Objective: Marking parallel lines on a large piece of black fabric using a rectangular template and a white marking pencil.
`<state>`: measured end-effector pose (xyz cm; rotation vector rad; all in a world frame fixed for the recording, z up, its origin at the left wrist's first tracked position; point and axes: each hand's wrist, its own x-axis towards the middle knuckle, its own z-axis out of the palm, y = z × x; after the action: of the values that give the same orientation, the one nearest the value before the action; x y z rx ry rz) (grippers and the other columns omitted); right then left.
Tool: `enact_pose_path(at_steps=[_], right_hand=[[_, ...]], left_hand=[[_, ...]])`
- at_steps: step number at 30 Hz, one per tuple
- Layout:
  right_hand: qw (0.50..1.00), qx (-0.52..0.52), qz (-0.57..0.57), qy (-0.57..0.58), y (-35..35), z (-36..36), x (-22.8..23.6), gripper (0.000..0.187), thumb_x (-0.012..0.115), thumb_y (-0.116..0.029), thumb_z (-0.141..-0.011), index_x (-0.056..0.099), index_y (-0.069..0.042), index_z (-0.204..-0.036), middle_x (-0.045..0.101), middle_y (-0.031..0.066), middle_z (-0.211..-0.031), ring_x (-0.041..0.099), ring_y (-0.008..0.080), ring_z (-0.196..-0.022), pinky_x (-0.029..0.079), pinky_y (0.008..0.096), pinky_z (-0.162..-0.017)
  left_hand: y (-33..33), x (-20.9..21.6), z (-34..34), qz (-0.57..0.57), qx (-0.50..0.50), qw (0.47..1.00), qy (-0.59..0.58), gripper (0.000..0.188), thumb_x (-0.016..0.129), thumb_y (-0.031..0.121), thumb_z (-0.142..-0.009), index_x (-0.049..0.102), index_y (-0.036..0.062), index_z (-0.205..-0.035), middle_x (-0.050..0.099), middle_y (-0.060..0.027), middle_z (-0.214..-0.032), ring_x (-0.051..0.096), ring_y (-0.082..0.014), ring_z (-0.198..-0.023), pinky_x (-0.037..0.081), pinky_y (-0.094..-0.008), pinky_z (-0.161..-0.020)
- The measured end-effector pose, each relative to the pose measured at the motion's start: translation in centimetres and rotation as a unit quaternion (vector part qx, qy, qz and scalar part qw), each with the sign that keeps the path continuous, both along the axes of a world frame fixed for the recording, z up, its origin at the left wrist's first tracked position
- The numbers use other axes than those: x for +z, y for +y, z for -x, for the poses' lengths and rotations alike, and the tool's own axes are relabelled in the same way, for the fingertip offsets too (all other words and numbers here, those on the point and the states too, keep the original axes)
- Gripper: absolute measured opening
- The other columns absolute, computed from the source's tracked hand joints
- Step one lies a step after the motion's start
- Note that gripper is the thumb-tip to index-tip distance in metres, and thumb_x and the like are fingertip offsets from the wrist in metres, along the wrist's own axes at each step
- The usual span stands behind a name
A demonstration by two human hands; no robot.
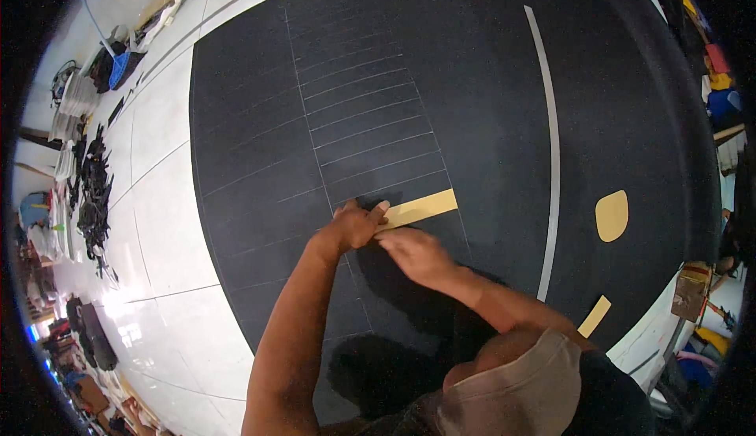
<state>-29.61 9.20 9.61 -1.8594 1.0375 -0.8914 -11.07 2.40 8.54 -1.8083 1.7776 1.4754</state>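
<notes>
A large black sheet (488,121) lies spread out below me, with thin pale lines drawn across its left half like ladder rungs. On it rests a yellow strip (423,208), straight like a ruler, slanting up to the right. My left hand (358,225) presses down on the strip's left end, thumb on top and fingers bent. Just below the strip's lower edge, close beside the left hand, my right hand (413,255) has its fingers drawn together in a pinch. Whatever it pinches is too small or hidden to name.
A long grey strip (554,153) runs lengthwise on the sheet to the right. Beyond it lie a rounded yellow piece (612,216) and a short yellow strip (594,316). Black scraps (95,192) and a blue dustpan (122,68) sit on the white tiled floor (161,223) at left.
</notes>
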Motion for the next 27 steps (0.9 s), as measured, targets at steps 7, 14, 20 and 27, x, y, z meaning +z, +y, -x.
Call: enact_pose_path(at_steps=[7,14,20,27], right_hand=[[0.963,-0.131,0.058,0.227,0.8,10.3,-1.3,0.023,0.053,-0.015,-0.098,0.063,-0.005,-0.116,0.062,0.0141,-0.129,0.052,0.0361,-0.127,0.036,0.0487,-0.105],[0.937,-0.074,0.051,0.338,3.6,9.7,-2.4,0.030,0.056,-0.021,-0.096,0.061,-0.010,-0.124,0.051,0.0087,-0.145,0.037,0.0349,-0.140,0.022,0.0555,-0.115],[0.929,-0.071,0.027,0.362,5.7,11.0,-2.9,0.032,0.054,-0.024,-0.098,0.061,-0.013,-0.128,0.045,0.0085,-0.150,0.032,0.0368,-0.143,0.017,0.0575,-0.117],[0.927,-0.062,0.022,0.368,5.5,10.8,-2.6,0.035,0.054,-0.024,-0.098,0.060,-0.014,-0.131,0.042,0.0073,-0.153,0.029,0.0373,-0.144,0.016,0.0589,-0.117]], left_hand=[[7.0,3.1,3.8,0.229,0.015,0.973,-0.012,0.059,0.052,0.048,-0.097,0.056,0.0051,-0.136,0.045,-0.0256,-0.139,0.039,-0.0439,-0.133,0.035,-0.0498,-0.111],[13.5,0.8,5.8,0.356,0.030,0.929,-0.094,0.062,0.059,0.042,-0.094,0.045,0.0070,-0.143,0.037,-0.0264,-0.144,0.031,-0.0460,-0.139,0.026,-0.0563,-0.115],[15.8,0.5,7.2,0.348,0.041,0.935,-0.064,0.069,0.065,0.037,-0.091,0.041,0.0028,-0.145,0.031,-0.0305,-0.149,0.028,-0.0476,-0.142,0.026,-0.0557,-0.116],[16.2,-0.4,7.0,0.344,0.063,0.935,-0.057,0.072,0.067,0.034,-0.090,0.035,0.0043,-0.148,0.024,-0.0292,-0.155,0.024,-0.0473,-0.144,0.024,-0.0549,-0.117]])
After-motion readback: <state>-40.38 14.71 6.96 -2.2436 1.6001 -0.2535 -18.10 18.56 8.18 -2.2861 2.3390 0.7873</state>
